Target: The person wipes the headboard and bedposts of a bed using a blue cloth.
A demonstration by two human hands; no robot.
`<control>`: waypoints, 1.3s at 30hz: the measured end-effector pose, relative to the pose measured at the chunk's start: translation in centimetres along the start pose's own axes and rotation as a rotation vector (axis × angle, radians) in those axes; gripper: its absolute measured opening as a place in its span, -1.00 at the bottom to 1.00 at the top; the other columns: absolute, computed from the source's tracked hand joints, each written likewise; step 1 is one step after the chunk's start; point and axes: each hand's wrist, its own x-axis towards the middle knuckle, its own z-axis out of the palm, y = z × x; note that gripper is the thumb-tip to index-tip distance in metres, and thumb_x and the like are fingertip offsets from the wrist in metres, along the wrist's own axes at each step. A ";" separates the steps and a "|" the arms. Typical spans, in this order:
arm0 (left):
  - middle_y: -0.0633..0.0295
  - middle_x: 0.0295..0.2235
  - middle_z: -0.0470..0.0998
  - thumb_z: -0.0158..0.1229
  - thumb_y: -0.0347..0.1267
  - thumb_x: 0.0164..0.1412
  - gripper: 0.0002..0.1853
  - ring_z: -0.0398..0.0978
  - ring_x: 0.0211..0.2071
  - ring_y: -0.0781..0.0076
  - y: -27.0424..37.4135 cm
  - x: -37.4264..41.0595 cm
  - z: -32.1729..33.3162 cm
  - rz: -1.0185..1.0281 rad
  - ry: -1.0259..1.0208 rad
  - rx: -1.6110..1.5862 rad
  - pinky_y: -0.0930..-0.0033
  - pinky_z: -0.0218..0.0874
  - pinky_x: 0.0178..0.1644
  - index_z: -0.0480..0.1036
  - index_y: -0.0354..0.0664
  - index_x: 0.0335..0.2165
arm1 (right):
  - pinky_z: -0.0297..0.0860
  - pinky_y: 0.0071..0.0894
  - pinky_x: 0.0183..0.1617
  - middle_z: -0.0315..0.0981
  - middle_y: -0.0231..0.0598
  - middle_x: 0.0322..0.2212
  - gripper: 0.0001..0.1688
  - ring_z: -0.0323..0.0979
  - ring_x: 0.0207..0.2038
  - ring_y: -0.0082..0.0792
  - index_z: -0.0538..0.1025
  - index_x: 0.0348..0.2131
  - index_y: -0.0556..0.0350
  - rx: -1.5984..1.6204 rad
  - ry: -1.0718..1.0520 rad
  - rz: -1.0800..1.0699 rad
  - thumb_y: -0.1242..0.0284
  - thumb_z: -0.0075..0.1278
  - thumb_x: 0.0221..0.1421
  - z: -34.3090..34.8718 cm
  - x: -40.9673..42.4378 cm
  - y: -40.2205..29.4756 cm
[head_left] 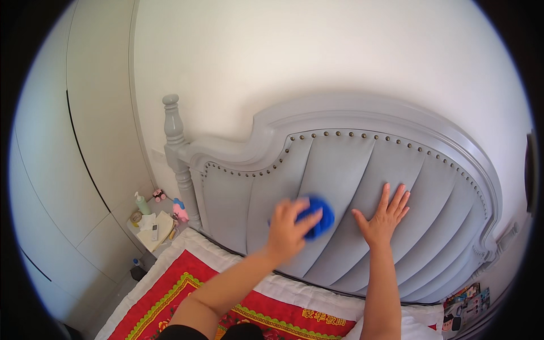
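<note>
My left hand (285,233), slightly blurred, grips a bunched blue cloth (321,221) against the padded panel of a grey headboard (329,174). The panel has vertical channels and a border of dark round studs. Flat on the same panel, to the right of the cloth, rests my right hand (382,219) with fingers spread and nothing in it. Below both arms lies a red floral quilt (204,272) with a white edge, which meets the foot of the headboard.
A turned bedpost (173,121) rises at the headboard's left end. Beside it a nightstand (163,208) carries a pump bottle (142,205), a roll of tape (136,218), a remote control (154,232) and small figurines. Pale cabinet doors (97,127) stand at left; several small items lie at lower right.
</note>
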 end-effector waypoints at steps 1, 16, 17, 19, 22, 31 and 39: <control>0.10 0.00 0.31 0.14 -0.61 -0.28 -0.35 0.22 -0.07 -0.04 -0.8 3.6 -1.0 0.012 0.130 0.021 0.06 0.12 0.03 0.49 0.00 -0.07 | -0.32 0.43 0.25 -0.42 0.01 0.32 0.27 -0.48 0.34 0.19 -0.02 0.30 -0.19 -0.002 0.003 0.019 -0.01 0.29 -0.30 0.1 -0.2 -0.2; 0.11 -0.11 0.35 0.16 -0.60 -0.32 -0.40 0.27 -0.12 -0.09 -4.8 -18.6 0.9 -0.362 -0.322 0.183 0.04 0.17 -0.01 0.57 0.13 -0.18 | -0.33 0.29 0.29 -0.40 0.10 0.31 0.02 -0.48 0.34 0.20 0.00 0.28 0.05 -0.042 0.177 0.081 0.18 0.10 -0.06 3.7 -2.9 -3.7; 0.10 -0.11 0.36 0.14 -0.60 -0.31 -0.41 0.28 -0.12 -0.07 -5.0 -19.7 -0.1 -0.393 -0.331 0.102 0.05 0.18 -0.01 0.57 0.11 -0.18 | -0.32 0.30 0.29 -0.40 0.10 0.31 0.02 -0.48 0.34 0.21 0.00 0.28 0.06 -0.031 0.170 0.090 0.18 0.10 -0.06 3.7 -2.8 -3.8; 0.07 -0.11 0.38 0.12 -0.59 -0.31 -0.42 0.30 -0.11 -0.03 -5.8 -16.7 -1.2 -0.343 -0.163 0.040 0.07 0.18 -0.01 0.57 0.06 -0.19 | -0.32 0.30 0.29 -0.40 0.10 0.31 0.02 -0.48 0.34 0.21 0.00 0.28 0.06 -0.022 0.186 0.066 0.18 0.10 -0.06 3.8 -2.4 -4.1; 0.00 -0.06 0.34 0.06 -0.61 -0.29 -0.40 0.29 -0.07 -0.04 -7.7 -3.7 -2.6 -0.218 0.250 0.072 0.07 0.12 0.04 0.54 -0.05 -0.13 | -0.31 0.31 0.28 -0.40 0.11 0.31 0.03 -0.48 0.34 0.21 0.00 0.28 0.07 -0.059 0.175 0.058 0.20 0.10 -0.08 3.6 -3.2 -3.3; -0.12 0.01 0.21 0.12 -0.59 -0.26 -0.38 0.16 0.02 -0.18 -15.1 -15.3 1.6 -0.505 0.187 0.253 -0.04 0.00 0.13 0.42 -0.20 -0.06 | -0.30 0.33 0.27 -0.38 0.12 0.31 0.02 -0.45 0.34 0.22 0.01 0.28 0.07 -0.058 0.235 0.011 0.19 0.08 -0.08 4.1 -2.9 -3.9; -0.15 -0.07 0.34 0.05 -0.55 -0.24 -0.40 0.28 0.01 -0.15 -12.9 -30.0 -0.2 -0.927 -0.002 0.050 0.10 0.09 0.15 0.44 -0.23 -0.06 | -0.26 0.36 0.26 -0.37 0.12 0.30 0.03 -0.43 0.33 0.25 0.02 0.28 0.04 -0.060 0.212 0.047 0.19 0.08 -0.11 3.9 -2.6 -3.0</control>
